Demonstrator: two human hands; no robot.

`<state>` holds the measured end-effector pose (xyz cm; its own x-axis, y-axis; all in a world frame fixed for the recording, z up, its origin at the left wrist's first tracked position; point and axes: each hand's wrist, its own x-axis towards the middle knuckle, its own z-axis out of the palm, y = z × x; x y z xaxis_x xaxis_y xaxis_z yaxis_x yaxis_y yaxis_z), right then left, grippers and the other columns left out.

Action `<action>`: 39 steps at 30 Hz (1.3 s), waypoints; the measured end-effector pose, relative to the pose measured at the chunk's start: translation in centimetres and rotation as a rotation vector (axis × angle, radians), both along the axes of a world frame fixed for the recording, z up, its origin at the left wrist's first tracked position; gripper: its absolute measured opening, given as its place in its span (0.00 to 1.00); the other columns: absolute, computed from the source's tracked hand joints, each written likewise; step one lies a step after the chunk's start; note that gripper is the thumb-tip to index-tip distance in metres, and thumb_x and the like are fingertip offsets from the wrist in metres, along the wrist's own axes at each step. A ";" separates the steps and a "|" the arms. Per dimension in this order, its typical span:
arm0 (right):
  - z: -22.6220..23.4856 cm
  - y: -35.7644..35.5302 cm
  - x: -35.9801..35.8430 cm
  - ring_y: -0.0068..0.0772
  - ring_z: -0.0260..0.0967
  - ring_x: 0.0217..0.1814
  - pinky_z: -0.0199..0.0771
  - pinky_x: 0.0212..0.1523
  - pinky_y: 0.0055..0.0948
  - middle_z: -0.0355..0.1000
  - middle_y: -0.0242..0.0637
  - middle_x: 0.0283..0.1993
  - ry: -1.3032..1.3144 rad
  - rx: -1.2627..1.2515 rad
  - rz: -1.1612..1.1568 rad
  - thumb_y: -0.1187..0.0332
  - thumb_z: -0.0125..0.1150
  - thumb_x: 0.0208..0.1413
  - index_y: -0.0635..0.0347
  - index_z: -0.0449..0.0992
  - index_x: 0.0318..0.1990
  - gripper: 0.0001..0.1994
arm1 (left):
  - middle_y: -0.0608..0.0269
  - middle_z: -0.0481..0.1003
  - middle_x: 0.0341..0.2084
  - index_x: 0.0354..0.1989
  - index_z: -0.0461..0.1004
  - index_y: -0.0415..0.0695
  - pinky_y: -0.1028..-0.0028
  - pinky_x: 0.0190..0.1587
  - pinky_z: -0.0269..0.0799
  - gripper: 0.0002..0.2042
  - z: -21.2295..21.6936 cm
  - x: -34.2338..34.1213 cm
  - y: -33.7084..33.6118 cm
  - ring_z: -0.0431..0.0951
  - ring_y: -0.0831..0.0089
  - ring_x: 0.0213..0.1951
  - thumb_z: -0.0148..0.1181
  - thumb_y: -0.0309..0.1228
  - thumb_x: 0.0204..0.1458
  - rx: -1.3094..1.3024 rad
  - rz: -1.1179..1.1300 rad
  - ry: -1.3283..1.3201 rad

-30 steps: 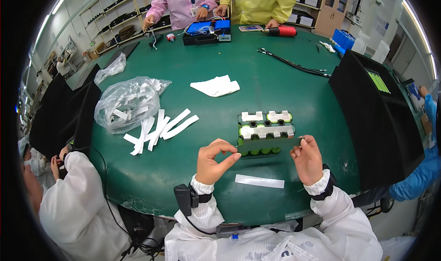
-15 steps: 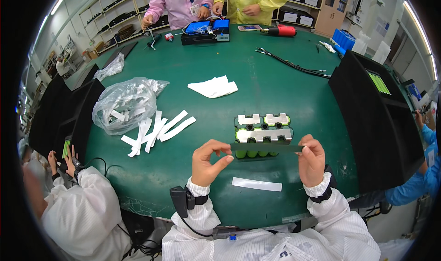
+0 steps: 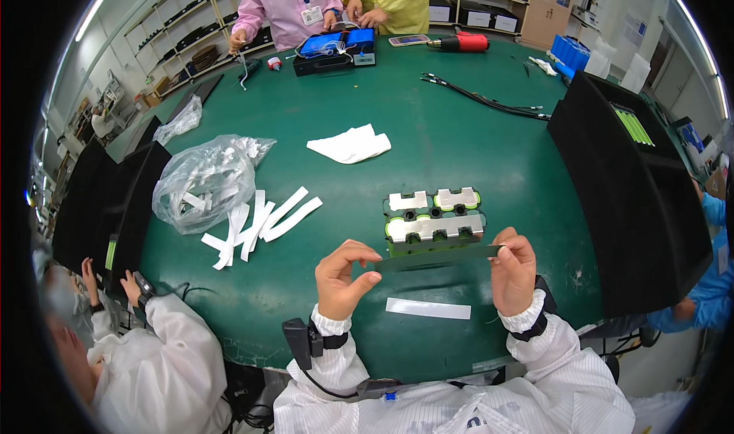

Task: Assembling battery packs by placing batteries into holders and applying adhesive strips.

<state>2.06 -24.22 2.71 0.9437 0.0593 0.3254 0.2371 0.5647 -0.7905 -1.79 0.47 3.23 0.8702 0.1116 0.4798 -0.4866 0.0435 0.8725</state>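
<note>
While both hands, left hand (image 3: pixel 345 279) and right hand (image 3: pixel 514 270), pinch a thin dark strip (image 3: pixel 437 257) tight, the green battery block (image 3: pixel 434 221) waits uncovered on the green counter (image 3: pixel 428 113).

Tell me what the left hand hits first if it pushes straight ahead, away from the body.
Probably the dark strip it pinches, then the battery cell block just beyond the left hand; depth is unclear.
</note>
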 end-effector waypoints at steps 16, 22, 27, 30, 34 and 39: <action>1.7 -2.2 0.9 0.26 0.58 0.39 0.58 0.42 0.25 0.63 0.35 0.35 -0.095 -0.358 -0.017 0.77 0.60 0.41 0.63 0.73 0.27 0.04 | 0.59 0.71 0.23 0.22 0.71 0.36 0.74 0.33 0.63 0.05 0.3 0.0 -0.1 0.68 0.70 0.31 0.60 0.17 0.35 0.017 0.011 0.048; -1.1 -0.9 1.2 0.26 0.57 0.40 0.56 0.44 0.26 0.61 0.34 0.36 -0.059 -0.184 0.039 0.78 0.59 0.41 0.62 0.72 0.26 0.04 | 0.60 0.68 0.22 0.21 0.69 0.36 0.74 0.33 0.61 0.06 0.9 -0.9 0.5 0.66 0.70 0.29 0.59 0.17 0.35 0.110 0.007 0.091; -2.8 -1.4 2.2 0.26 0.56 0.44 0.54 0.48 0.26 0.60 0.33 0.39 0.029 -0.182 0.040 0.77 0.59 0.42 0.61 0.71 0.25 0.03 | 0.61 0.68 0.22 0.21 0.69 0.37 0.77 0.32 0.61 0.06 -0.6 0.6 0.2 0.66 0.74 0.28 0.59 0.17 0.36 0.134 -0.034 0.183; -3.2 -1.5 2.3 0.28 0.56 0.49 0.52 0.51 0.28 0.61 0.35 0.44 0.026 -0.184 0.037 0.76 0.60 0.42 0.61 0.71 0.26 0.03 | 0.62 0.69 0.22 0.21 0.69 0.37 0.78 0.31 0.61 0.06 -0.9 0.6 0.2 0.67 0.76 0.27 0.60 0.17 0.36 0.163 -0.057 0.202; -3.0 -1.4 2.3 0.31 0.55 0.54 0.51 0.53 0.30 0.61 0.39 0.49 0.060 -0.180 0.071 0.75 0.60 0.43 0.61 0.72 0.26 0.03 | 0.63 0.69 0.22 0.21 0.69 0.37 0.79 0.31 0.61 0.06 -0.9 0.7 0.8 0.67 0.77 0.26 0.61 0.18 0.36 0.282 -0.120 0.236; -3.1 -1.3 2.4 0.31 0.56 0.54 0.54 0.53 0.31 0.61 0.42 0.51 0.078 -0.182 0.076 0.76 0.59 0.44 0.62 0.73 0.27 0.02 | 0.63 0.71 0.24 0.22 0.69 0.37 0.80 0.32 0.62 0.06 -1.4 1.2 0.8 0.67 0.78 0.27 0.61 0.19 0.38 0.256 -0.102 0.286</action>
<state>4.49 -25.55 -0.37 0.9562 0.1826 0.2286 0.1329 0.4251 -0.8953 -0.59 1.22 1.82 0.9733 -0.0740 0.2174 -0.2266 -0.1573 0.9612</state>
